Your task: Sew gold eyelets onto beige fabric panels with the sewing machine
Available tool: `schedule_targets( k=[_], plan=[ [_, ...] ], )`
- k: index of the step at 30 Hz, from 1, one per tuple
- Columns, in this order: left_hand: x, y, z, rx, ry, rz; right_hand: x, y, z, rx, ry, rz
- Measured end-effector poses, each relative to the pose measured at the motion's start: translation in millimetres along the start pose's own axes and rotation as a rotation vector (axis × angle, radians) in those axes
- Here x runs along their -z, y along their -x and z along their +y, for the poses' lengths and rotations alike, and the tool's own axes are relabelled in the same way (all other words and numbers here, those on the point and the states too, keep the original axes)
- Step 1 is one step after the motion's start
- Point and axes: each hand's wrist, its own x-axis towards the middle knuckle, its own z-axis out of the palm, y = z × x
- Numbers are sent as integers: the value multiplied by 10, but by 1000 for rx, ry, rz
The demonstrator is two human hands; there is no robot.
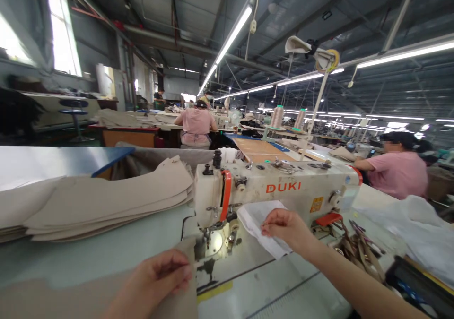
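Observation:
My left hand (159,276) is closed at the front left of the machine, its fingers curled against a beige fabric piece (180,305) that lies along the table's front edge. That piece reaches up close to the needle area. Over the machine bed my right hand (287,227) makes a pinch in front of a white sheet (258,215). Something tiny may be between its fingertips, too small to name. The sheet leans against the body of a white sewing machine (276,186) marked DUKI. A lamp lights the needle plate (214,242).
Stacked beige fabric pieces (117,201) lie left of the machine. To the right are scissors and fabric scraps (365,253), a dark tray (407,281) and clear plastic (414,224). Co-workers in pink sit ahead (196,125) and at right (400,168). Thread cones (276,117) stand behind.

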Motion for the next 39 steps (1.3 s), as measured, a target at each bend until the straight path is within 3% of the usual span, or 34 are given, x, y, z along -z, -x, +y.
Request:
schedule_targets(
  k=[1,3,5,8,12,19,29,39],
  plan=[
    [-40,24,25,-8,40,-26,-103,75,-95,3,-141,-20],
    [-110,79,57,-9,125,-87,-332,199,-292,-94,-728,-102],
    [-160,141,67,-14,179,-105,-563,265,-472,-194,-1092,-154],
    [-194,224,60,-40,201,-94,-851,250,-652,-230,-1260,-172],
    [-204,245,28,-64,200,-12,-1061,172,-716,-179,-1297,-226],
    [-226,194,-42,-18,194,111,-1148,176,-685,-93,-1228,-244],
    [-224,177,-62,-17,170,109,-1186,163,-744,-38,-1015,-1],
    [-184,257,-107,-222,-281,209,-1237,183,-752,37,-953,84]
  ],
)
